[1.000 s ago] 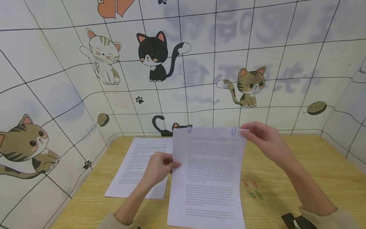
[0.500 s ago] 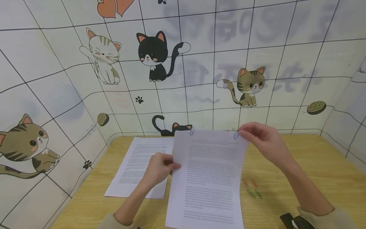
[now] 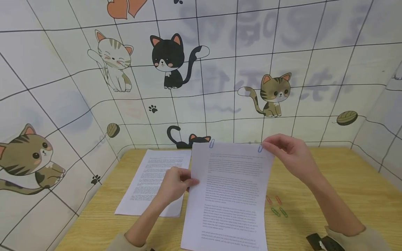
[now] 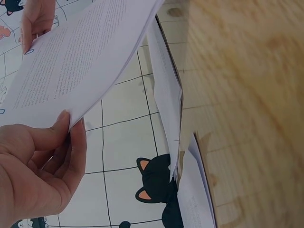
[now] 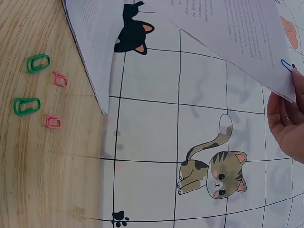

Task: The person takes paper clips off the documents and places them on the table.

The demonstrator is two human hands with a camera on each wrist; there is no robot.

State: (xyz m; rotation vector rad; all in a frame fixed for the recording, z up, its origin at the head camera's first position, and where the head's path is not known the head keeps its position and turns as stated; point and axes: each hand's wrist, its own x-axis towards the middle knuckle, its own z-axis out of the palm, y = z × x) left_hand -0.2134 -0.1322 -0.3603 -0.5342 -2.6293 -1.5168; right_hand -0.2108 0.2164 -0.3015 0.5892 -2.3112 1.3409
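Both hands hold up printed paper sheets (image 3: 232, 195) above the table. My left hand (image 3: 174, 184) pinches their left edge between thumb and fingers. At the top right corner, my right hand (image 3: 289, 153) pinches the paper close to a blue paper clip (image 3: 260, 148). Another blue paper clip (image 3: 211, 143) sits on the top edge towards the left. The left wrist view shows the thumb of my left hand (image 4: 42, 166) on the printed side, with the edge of more than one layer visible. In the right wrist view, my right hand (image 5: 289, 118) is partly cut off.
A second stack of printed sheets (image 3: 157, 174) lies on the wooden table (image 3: 329, 188) at the left, partly behind the left hand. Right of the held sheets lie pink paper clips (image 3: 278, 199) and green paper clips (image 3: 283, 212). A cat-patterned wall covering (image 3: 220, 111) stands behind the table.
The top of the held sheets has shifted slightly right and down, and its top left corner has straightened. Both hands keep their grip and have hardly moved.
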